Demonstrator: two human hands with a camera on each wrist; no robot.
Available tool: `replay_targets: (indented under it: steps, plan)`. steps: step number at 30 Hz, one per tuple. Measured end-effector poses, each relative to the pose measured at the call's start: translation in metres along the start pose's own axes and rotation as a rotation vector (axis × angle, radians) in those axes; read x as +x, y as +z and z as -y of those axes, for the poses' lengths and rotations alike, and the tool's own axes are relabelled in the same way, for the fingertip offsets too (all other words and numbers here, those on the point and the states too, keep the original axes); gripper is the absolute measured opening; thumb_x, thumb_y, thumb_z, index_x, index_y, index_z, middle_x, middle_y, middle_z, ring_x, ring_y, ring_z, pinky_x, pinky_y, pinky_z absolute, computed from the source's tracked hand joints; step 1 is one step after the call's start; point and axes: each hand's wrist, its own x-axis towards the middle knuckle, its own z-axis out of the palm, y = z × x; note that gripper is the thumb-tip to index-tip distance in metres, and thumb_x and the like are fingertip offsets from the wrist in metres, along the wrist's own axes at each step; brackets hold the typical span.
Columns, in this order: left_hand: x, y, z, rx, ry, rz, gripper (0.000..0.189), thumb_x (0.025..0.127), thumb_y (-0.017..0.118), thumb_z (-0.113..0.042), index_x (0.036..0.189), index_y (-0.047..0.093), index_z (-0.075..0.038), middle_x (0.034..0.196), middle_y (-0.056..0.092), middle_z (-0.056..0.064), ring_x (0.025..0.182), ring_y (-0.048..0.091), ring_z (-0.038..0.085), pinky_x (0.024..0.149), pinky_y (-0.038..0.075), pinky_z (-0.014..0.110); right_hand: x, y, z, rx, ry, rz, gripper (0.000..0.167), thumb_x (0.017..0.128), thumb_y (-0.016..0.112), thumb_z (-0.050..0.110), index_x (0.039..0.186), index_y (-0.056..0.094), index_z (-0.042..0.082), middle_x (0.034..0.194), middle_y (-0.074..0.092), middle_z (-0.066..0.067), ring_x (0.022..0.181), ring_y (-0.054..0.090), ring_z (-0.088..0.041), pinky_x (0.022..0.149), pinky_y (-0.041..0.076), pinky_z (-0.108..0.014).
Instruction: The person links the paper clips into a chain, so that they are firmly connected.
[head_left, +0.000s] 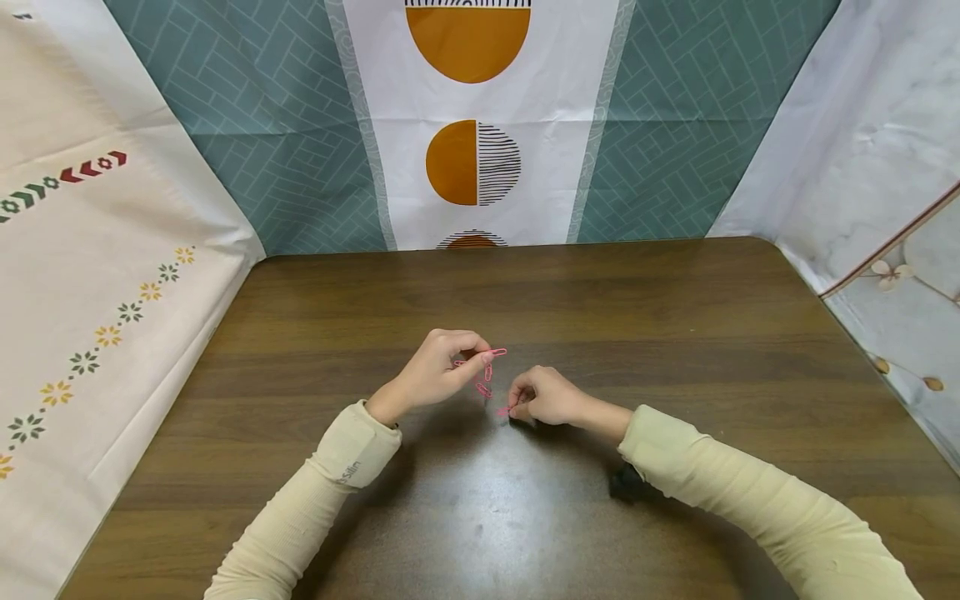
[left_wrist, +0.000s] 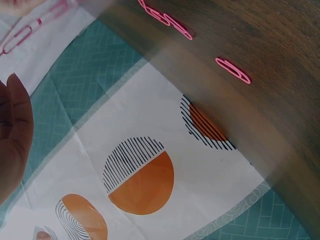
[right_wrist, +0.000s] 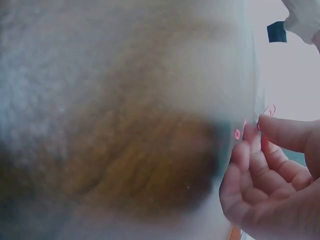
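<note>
My left hand [head_left: 438, 367] pinches the top of a short string of pink paper clips [head_left: 488, 372] between thumb and index finger. The linked clips dangle below its fingertips, above the brown table. To the right and a little nearer, my right hand [head_left: 549, 397] holds a pink paper clip [head_left: 503, 412] at its fingertips, low over the tabletop. Seen from the right wrist, the thumb and fingers of that hand [right_wrist: 272, 172] come together near small bits of pink wire [right_wrist: 237, 133]. In the left wrist view a single pink paper clip [left_wrist: 233, 70] lies on the wood.
The brown wooden table [head_left: 675, 333] reaches back to a hanging cloth [head_left: 300, 125] with orange half circles down its middle. An embroidered cream cloth [head_left: 90, 292] borders the left side, and a white marbled cloth [head_left: 877, 150] the right.
</note>
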Motion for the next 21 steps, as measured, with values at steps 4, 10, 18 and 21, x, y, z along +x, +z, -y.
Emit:
replay_targets:
  steps: [4,10,18,21]
  plan:
    - [0.000,0.000,0.001,0.001,0.001,0.002,0.012,0.079,0.056,0.015,0.072,0.061,0.006,0.065,0.061,0.010,0.058,0.057,0.023,0.057,0.048,0.032,0.001,-0.002,0.000,0.027,0.046,0.025,0.009,0.076,0.067,-0.001,0.072,0.062,0.004,0.062,0.059,0.000,0.056,0.051,-0.006,0.054,0.043,-0.022]
    - [-0.006,0.007,0.026,0.000,-0.013,0.005,0.011,0.081,0.057,0.011,0.075,0.063,0.003,0.067,0.062,0.008,0.058,0.054,0.017,0.056,0.047,0.029,-0.001,-0.010,0.004,0.090,0.048,0.013,0.007,0.076,0.067,-0.001,0.074,0.062,0.004,0.063,0.059,0.001,0.058,0.052,-0.007,0.056,0.044,-0.023]
    - [-0.008,0.009,0.038,-0.034,0.022,-0.002,0.010,0.085,0.058,0.003,0.078,0.064,-0.001,0.069,0.062,0.001,0.059,0.057,0.014,0.056,0.049,0.028,-0.005,-0.023,0.009,0.170,0.010,0.011,0.002,0.079,0.065,-0.001,0.080,0.064,-0.003,0.071,0.063,-0.012,0.063,0.055,-0.013,0.058,0.044,-0.026]
    - [-0.008,0.009,0.039,-0.036,0.033,-0.002,0.011,0.085,0.057,0.003,0.077,0.064,-0.002,0.069,0.062,0.000,0.059,0.057,0.013,0.056,0.049,0.027,-0.006,-0.026,0.011,0.177,0.002,-0.001,0.004,0.079,0.064,-0.001,0.081,0.064,-0.004,0.073,0.063,-0.017,0.063,0.055,-0.015,0.058,0.044,-0.026]
